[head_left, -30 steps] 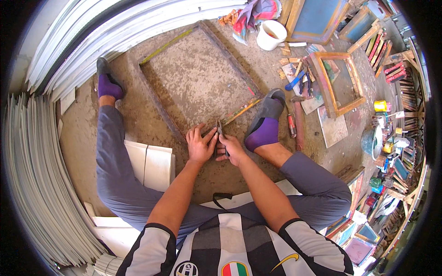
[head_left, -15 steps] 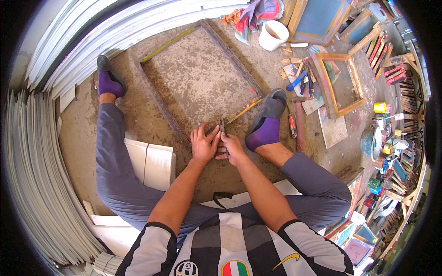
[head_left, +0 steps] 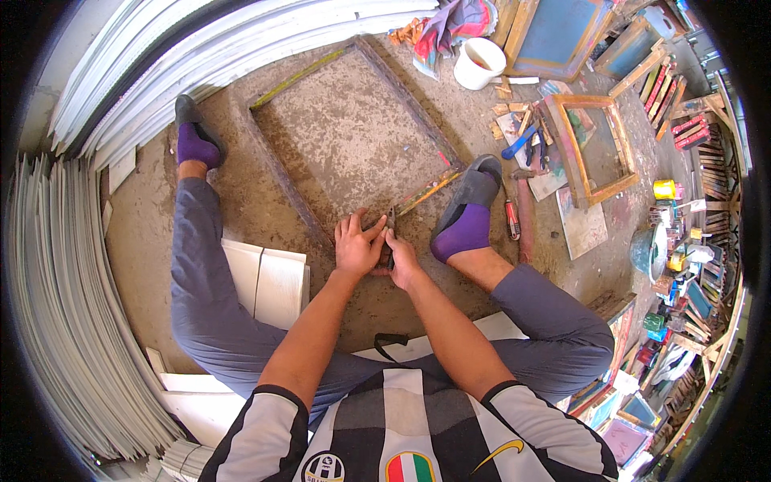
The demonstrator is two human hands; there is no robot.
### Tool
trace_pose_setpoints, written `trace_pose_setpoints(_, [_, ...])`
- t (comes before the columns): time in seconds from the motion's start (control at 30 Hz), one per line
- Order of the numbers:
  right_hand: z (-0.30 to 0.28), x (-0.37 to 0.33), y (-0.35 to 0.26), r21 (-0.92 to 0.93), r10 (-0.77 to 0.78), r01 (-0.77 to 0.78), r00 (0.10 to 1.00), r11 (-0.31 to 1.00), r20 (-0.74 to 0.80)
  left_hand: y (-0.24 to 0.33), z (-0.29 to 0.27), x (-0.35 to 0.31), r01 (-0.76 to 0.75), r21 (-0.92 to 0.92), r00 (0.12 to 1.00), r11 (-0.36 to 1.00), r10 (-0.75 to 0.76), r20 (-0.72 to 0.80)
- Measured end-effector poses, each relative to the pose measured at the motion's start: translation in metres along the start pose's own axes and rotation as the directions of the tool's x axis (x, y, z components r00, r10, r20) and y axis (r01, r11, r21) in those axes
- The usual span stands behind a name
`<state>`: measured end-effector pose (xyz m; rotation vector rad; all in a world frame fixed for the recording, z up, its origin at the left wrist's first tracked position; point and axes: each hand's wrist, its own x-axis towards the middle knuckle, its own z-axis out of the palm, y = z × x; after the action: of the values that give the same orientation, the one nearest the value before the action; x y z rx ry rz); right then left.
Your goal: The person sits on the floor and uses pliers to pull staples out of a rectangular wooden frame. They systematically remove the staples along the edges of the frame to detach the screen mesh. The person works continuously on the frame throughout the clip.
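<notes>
Dark, paint-streaked wood forms the large rectangular frame [head_left: 409, 104] lying on the floor [head_left: 353, 132] between the person's feet. At its near side, the left hand [head_left: 357, 247] lies with fingers spread; whether it grips the wood, I cannot tell. Just right of it, the right hand [head_left: 403, 261] is closed around dark metal pliers [head_left: 391, 218]. A slip of the pliers could nip the left hand, being so close; a hard pull could skid the frame if nothing steadies it.

The floor is worn, mottled concrete. Tall stacks of thin white sheets [head_left: 76, 321] line its left edge; rightward come a white plastic bucket [head_left: 479, 64], a smaller tan wooden frame [head_left: 610, 190] and, towards the right edge, crowded paint pots [head_left: 663, 189].
</notes>
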<state>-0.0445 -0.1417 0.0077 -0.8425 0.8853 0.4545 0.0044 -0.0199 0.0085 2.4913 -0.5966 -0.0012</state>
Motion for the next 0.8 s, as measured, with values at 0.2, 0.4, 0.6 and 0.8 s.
trace_pose_setpoints(0.2, [-0.007, 0.016, 0.006, 0.048, 0.011, -0.011, 1.0, 0.999, -0.013, -0.008, -0.005, 0.011, 0.079, -0.231, 0.99, 0.97, -0.103, -0.092])
trace_pose_setpoints(0.4, [-0.015, 0.026, 0.017, 0.062, -0.007, 0.008, 1.0, 0.998, -0.021, -0.017, 0.016, 0.026, 0.139, 0.094, 0.979, 0.986, -0.122, -0.161])
trace_pose_setpoints(0.6, [0.014, 0.03, 0.033, -0.009, -0.141, 0.145, 0.947, 0.989, -0.288, -0.013, 0.017, 0.029, 0.289, 0.209, 0.957, 0.934, -0.276, -0.089])
trace_pose_setpoints(0.8, [-0.007, 0.076, 0.067, -0.09, -0.244, 0.227, 0.874, 0.97, -0.421, -0.006, 0.017, 0.034, 0.266, 0.223, 0.963, 0.938, -0.27, -0.014])
